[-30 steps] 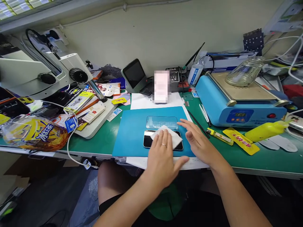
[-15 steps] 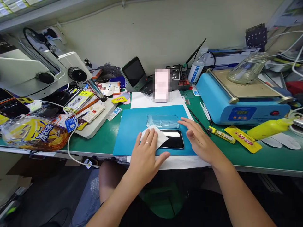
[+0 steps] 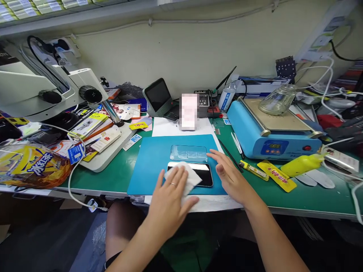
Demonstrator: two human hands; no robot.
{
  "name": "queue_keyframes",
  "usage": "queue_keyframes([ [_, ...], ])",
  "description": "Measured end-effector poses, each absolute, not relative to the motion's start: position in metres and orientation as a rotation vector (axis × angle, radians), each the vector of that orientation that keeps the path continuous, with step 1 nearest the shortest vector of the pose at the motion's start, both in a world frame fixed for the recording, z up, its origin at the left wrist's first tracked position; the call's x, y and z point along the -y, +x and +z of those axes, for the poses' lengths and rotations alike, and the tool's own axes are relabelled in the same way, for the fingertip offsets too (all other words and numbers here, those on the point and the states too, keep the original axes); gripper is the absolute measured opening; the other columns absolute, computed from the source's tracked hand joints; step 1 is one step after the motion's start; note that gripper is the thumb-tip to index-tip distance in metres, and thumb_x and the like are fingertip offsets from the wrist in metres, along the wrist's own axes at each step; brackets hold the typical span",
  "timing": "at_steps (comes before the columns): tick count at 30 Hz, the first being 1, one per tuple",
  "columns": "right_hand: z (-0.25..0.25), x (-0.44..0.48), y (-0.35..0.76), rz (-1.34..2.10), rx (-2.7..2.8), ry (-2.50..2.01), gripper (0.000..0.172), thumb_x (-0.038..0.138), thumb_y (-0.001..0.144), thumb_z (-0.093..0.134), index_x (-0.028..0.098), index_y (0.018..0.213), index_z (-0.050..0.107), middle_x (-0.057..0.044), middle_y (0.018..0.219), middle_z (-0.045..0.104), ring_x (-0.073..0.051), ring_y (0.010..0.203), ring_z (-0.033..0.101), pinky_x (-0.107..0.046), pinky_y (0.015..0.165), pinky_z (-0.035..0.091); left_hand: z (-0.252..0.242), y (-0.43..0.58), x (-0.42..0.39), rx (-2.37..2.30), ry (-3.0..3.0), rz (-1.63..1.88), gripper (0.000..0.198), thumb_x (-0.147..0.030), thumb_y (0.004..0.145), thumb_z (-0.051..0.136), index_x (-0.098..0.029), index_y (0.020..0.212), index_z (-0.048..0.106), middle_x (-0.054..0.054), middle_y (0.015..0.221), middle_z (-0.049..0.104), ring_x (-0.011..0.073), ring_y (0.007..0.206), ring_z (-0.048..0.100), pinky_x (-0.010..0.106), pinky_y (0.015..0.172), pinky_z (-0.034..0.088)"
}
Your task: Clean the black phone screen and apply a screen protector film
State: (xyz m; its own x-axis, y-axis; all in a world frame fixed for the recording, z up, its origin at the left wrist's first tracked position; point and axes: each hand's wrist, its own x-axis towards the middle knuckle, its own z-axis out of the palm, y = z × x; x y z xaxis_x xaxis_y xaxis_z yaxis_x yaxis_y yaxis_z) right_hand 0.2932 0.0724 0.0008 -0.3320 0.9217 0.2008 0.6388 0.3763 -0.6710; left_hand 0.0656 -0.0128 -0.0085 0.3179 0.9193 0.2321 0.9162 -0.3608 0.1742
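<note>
My left hand (image 3: 170,198) lies with its fingers stretched flat over a white wipe (image 3: 194,177), a ring on one finger and the thumb spread out to the side. Under the wipe is a phone (image 3: 205,175) with a dark, glossy screen. Its upper left corner and right part show, while the middle is covered. Just beyond the phone lies a clear phone-sized sheet (image 3: 188,153) with faint markings. My right hand (image 3: 231,175) is open, fingers apart, with a fingertip at the sheet's right edge; I cannot tell whether it touches.
Phone and sheet lie on a blue mat (image 3: 147,170). At right stand a blue heating plate machine (image 3: 252,145) with a glass jar (image 3: 278,100), a yellow squeeze bottle (image 3: 300,166) and tweezers (image 3: 237,144). Left are a microscope (image 3: 85,88), boxes and a drink bottle (image 3: 31,166).
The view has shifted. My left hand and the wipe have moved slightly right and nearer me over the phone, uncovering its upper left corner. My right hand stays by the sheet's edge.
</note>
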Motion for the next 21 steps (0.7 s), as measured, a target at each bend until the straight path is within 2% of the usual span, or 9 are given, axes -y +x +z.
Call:
queue_keyframes([
  [3,0.002,-0.072,0.292,0.666,2.082,-1.352,0.072,0.073,0.098,0.021,0.029,0.141,0.060,-0.010,0.155,0.052,-0.032,0.144,0.047,-0.054,0.119,0.040,-0.006,0.061,0.002,-1.905,2.505,0.453,0.066,-0.057,0.108,0.031,-0.011,0.154,0.042,0.012,0.160,0.044,0.0301,0.149,0.040,0.057,0.124,0.028],
  [6,-0.003,-0.075,0.294,0.646,2.086,-1.323,0.075,0.074,0.097,0.020,0.027,0.140,0.060,-0.012,0.154,0.053,-0.031,0.145,0.046,-0.055,0.120,0.037,-0.002,0.093,-0.006,-1.849,2.515,0.510,0.078,-0.069,0.103,0.032,-0.009,0.148,0.051,0.014,0.155,0.050,0.0336,0.147,0.042,0.055,0.124,0.028],
  [8,-0.007,-0.079,0.296,0.628,2.078,-1.299,0.078,0.076,0.096,0.018,0.025,0.138,0.061,-0.014,0.153,0.053,-0.032,0.145,0.046,-0.055,0.121,0.035,0.000,0.118,-0.006,-1.695,2.558,0.541,0.078,-0.071,0.102,0.032,-0.011,0.148,0.051,0.011,0.154,0.052,0.0305,0.147,0.042,0.049,0.124,0.030],
  [11,-0.011,-0.083,0.299,0.620,2.063,-1.291,0.082,0.078,0.094,0.017,0.024,0.137,0.062,-0.015,0.152,0.054,-0.032,0.145,0.046,-0.056,0.122,0.034,0.001,0.135,0.002,-1.556,2.590,0.585,0.086,-0.076,0.099,0.026,-0.010,0.148,0.050,0.011,0.157,0.049,0.0291,0.150,0.037,0.049,0.125,0.030],
  [15,-0.010,-0.083,0.298,0.645,2.058,-1.334,0.083,0.078,0.094,0.016,0.024,0.140,0.060,-0.013,0.155,0.052,-0.032,0.148,0.043,-0.054,0.123,0.033,-0.003,0.100,0.018,-1.567,2.533,0.535,0.076,-0.070,0.103,0.024,-0.016,0.155,0.041,0.005,0.161,0.042,0.0231,0.152,0.034,0.049,0.127,0.026],
  [19,-0.007,-0.079,0.295,0.656,2.086,-1.397,0.079,0.076,0.096,0.015,0.029,0.143,0.058,-0.009,0.157,0.050,-0.033,0.147,0.043,-0.055,0.119,0.040,-0.009,0.053,0.025,-1.823,2.455,0.472,0.066,-0.059,0.108,0.028,-0.016,0.156,0.039,0.006,0.163,0.037,0.0261,0.153,0.034,0.053,0.127,0.023],
  [21,-0.006,-0.078,0.294,0.667,2.096,-1.416,0.078,0.076,0.096,0.016,0.030,0.145,0.057,-0.008,0.159,0.048,-0.033,0.148,0.042,-0.055,0.118,0.041,-0.011,0.048,0.021,-1.899,2.419,0.474,0.067,-0.058,0.108,0.028,-0.013,0.157,0.038,0.009,0.164,0.036,0.0273,0.154,0.031,0.053,0.127,0.024],
])
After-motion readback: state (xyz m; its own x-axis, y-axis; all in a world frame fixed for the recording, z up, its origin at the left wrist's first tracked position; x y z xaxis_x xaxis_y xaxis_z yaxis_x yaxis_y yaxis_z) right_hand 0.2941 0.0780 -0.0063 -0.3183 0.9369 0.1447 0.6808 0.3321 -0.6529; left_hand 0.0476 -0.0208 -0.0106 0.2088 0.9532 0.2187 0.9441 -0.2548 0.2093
